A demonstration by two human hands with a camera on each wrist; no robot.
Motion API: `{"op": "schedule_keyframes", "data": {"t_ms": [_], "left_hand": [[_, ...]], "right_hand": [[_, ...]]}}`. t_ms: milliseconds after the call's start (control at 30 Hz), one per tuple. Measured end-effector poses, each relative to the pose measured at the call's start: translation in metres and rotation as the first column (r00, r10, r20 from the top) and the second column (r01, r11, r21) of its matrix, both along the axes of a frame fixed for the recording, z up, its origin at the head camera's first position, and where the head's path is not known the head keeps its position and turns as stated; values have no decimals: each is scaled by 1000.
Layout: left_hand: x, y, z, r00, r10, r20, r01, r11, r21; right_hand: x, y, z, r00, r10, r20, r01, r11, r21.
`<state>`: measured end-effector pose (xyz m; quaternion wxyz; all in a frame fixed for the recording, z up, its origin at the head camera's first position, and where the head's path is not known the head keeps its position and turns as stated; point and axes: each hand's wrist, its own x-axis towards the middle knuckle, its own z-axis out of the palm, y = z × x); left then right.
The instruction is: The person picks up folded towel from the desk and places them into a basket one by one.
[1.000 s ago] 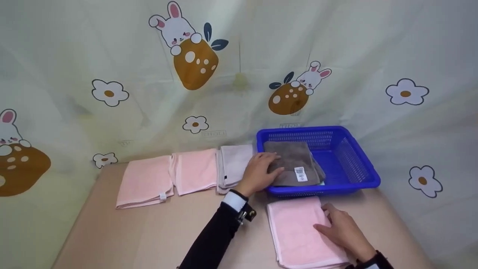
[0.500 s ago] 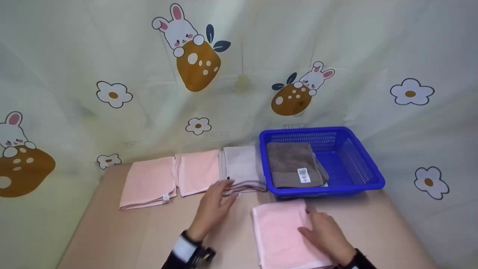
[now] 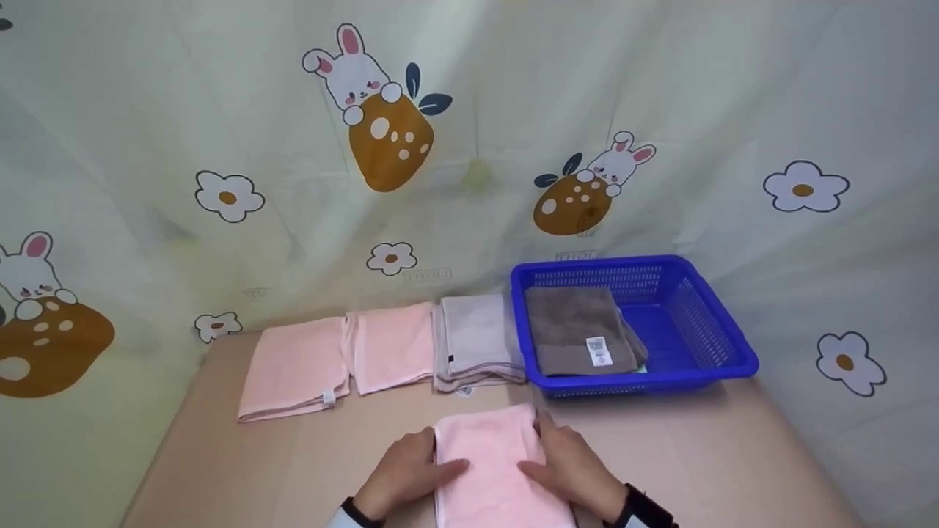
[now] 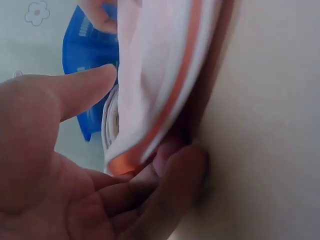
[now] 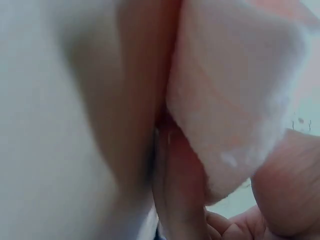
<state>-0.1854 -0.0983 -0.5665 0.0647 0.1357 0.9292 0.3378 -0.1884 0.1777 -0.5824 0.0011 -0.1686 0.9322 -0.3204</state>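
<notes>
A folded pink towel (image 3: 488, 469) lies at the front of the table between both hands. My left hand (image 3: 407, 469) holds its left edge, thumb on top; in the left wrist view the fingers (image 4: 175, 175) are tucked beneath the white-and-orange striped border. On the opposite edge my right hand (image 3: 576, 466) grips the towel, its thumb over the top. The right wrist view shows a finger (image 5: 182, 185) under the towel's thick fold (image 5: 230, 100). The lower end of the towel runs out of the head view.
Behind the hands stands a blue plastic basket (image 3: 642, 383) with a folded brown towel (image 3: 576, 330) inside, a white label on it. Along the back edge lie two folded pink towels, one at far left (image 3: 297, 367) and another beside it (image 3: 392, 345), then a folded grey towel (image 3: 477, 334) next to the basket.
My left hand has left the brown towel in the basket and come down to the pink towel's left edge. My right hand has brought the pink towel leftward to the middle.
</notes>
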Motion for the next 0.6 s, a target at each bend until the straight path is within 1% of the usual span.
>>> {"op": "schedule_keyframes", "data": {"t_ms": [133,233,300,367,433,500,600], "left_hand": [[-3,2,-5,999,-40,27,39,999,37],[-7,1,-6,994,-48,101,39,996,85],[-9,0,-7,990,-50,133,35,993,110],[-9,-2,-9,987,-53,154,33,991,132],[-10,-2,-11,988,-65,143,43,987,152],[-9,-3,-13,990,-75,123,55,986,161],[-9,-4,-17,993,-87,84,73,984,163]], "right_hand": [[-4,9,-2,999,36,40,-35,999,-35],[-9,16,-1,991,76,111,-69,995,-71],[-13,22,-1,980,106,170,-89,990,-107],[-16,28,-2,964,130,232,-95,983,-159],[-19,33,-4,943,150,296,-82,970,-230],[-21,36,-6,919,171,355,-55,948,-314],[-22,37,-9,884,208,418,-20,912,-410]]}}
